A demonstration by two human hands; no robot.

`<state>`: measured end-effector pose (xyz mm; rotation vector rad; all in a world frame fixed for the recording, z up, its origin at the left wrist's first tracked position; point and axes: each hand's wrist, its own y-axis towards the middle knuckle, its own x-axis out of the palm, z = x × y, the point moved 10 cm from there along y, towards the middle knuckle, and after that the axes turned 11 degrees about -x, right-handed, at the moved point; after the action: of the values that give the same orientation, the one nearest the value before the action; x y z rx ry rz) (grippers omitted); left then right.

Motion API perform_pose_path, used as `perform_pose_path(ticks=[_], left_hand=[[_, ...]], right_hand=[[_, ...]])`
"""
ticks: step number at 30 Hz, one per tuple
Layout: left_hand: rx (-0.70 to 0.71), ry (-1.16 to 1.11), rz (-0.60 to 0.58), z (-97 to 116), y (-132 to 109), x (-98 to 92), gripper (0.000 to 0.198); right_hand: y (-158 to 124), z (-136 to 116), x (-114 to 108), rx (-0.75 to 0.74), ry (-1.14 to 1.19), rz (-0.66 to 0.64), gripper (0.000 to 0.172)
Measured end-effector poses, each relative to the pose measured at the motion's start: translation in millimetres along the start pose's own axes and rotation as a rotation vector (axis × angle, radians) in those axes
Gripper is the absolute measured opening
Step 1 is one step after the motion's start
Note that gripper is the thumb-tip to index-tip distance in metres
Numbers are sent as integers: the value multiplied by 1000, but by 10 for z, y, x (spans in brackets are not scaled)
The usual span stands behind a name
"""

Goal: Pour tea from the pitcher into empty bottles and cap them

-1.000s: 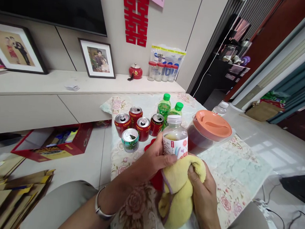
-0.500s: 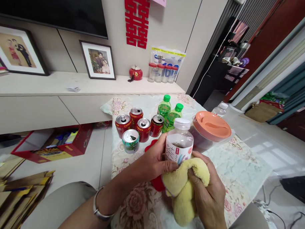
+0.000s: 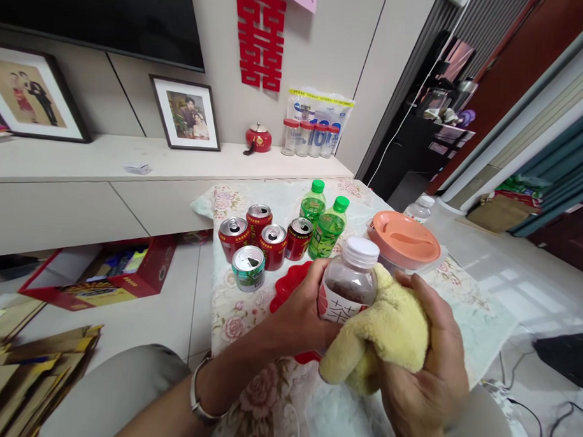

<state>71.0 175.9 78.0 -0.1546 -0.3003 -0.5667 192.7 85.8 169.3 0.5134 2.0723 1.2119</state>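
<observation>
My left hand [image 3: 303, 311] is closed around a clear tea bottle [image 3: 350, 285] with a white cap and a printed label, tilted a little to the right. In my right hand [image 3: 437, 351] is a bunched yellow cloth [image 3: 388, 327], pressed against the bottle's right side and covering part of the label. Beneath my left wrist and the bottle shows a red scalloped tray [image 3: 289, 285], partly hidden. Two green-capped bottles [image 3: 327, 229] stand just behind the held bottle.
Several red drink cans [image 3: 273, 246] and a green can [image 3: 248, 268] stand left on the flowered tablecloth [image 3: 235, 328]. An orange-lidded container [image 3: 405, 238] sits at the right, with another white-capped bottle [image 3: 419, 209] behind it. A red box [image 3: 141, 274] lies on the floor.
The bottle has come lower and nearer, turning so its label shows a different side. My right hand and the cloth have shifted right and up around the bottle's side.
</observation>
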Motion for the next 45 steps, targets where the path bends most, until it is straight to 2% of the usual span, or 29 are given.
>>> perform_pose_path(ticks=[2,4,10,15,19,22,25,27,30,33,35,38,42,45], left_hand=[[6,-68,-57,19,4,55,83],[-2,-100,-64,38,3,61,80],[-98,-134,47,-48,4,-152,73],[-46,-237,152,-51,46,-328,59],[-41,-186,261,-2,2,-341,51],[-63,-136,232,4,-34,-256,43],[-48,-133,198,18,-53,-228,42],[-23,-126,197,42,-58,-254,51],[-21,-132,187,37,-48,-285,62],[-32,-196,188,-9,-35,-299,64],[-15,-265,193,-20,-27,-295,66],[33,-349,237,-6,-22,-315,68],[43,-384,377,-25,-54,-414,65],[-3,-380,419,-72,-75,-431,55]], right_hand=[[-59,74,74,39,46,-49,60],[-120,131,145,66,73,-110,55],[-277,101,238,9,91,-221,47],[-415,-73,350,-102,85,-351,54],[-361,-245,391,-142,150,-346,52],[-278,-374,421,-239,189,-342,60],[-240,-338,401,-281,136,-313,63],[-248,-215,364,-232,76,-276,58],[-309,53,319,-30,50,-229,48],[-413,251,340,181,109,-234,48],[-447,265,339,227,108,-232,51],[-427,104,321,135,42,-209,48],[-401,-347,426,-160,94,-221,45],[-437,-560,537,-310,135,-280,44]])
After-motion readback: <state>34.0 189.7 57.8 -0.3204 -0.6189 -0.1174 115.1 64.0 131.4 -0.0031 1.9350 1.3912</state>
